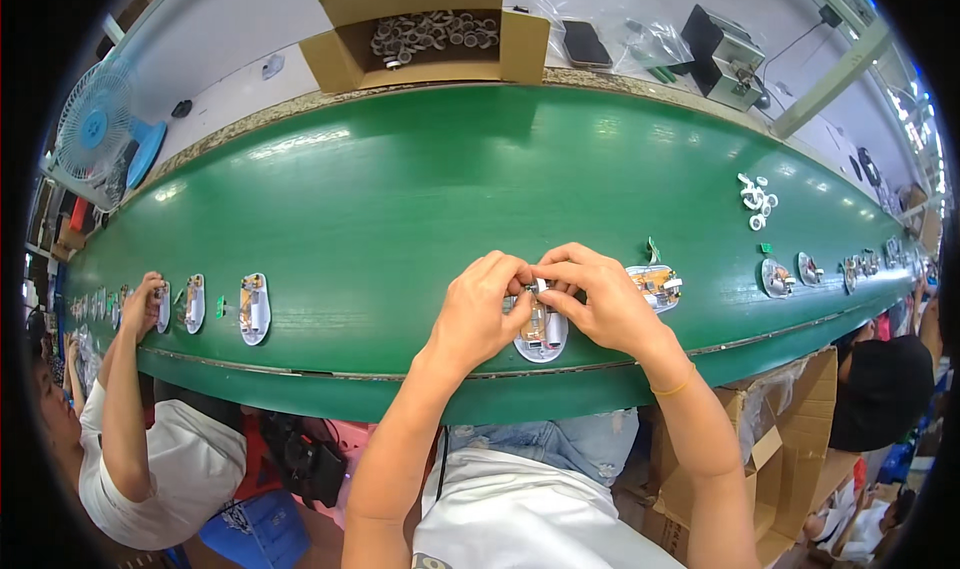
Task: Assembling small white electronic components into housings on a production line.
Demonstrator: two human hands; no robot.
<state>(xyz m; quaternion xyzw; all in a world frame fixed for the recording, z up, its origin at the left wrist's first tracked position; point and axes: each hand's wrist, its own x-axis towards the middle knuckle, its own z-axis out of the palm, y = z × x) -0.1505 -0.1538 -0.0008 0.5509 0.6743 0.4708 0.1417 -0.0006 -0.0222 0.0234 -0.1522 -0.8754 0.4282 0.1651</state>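
Note:
In front of me on the green belt lies a white oval housing (pixel 543 352), fitted with an orange-brown circuit board and a pale cylinder. My left hand (pixel 476 304) is closed at its upper left side, the thumb bent in over the board. From the other side my right hand (pixel 607 304) pinches a small white part (pixel 542 285) at the housing's far end. The fingertips of both hands meet there and partly hide that part. Just right of my right hand lies a similar open housing (pixel 655 287) with its board showing.
Another filled housing (pixel 255 309) lies to the left, near a co-worker's hand (pixel 145 304). Several white rings (pixel 757 201) lie far right. An open cardboard box (pixel 335 61) of round white parts stands behind the belt, with a phone (pixel 586 45) beside it.

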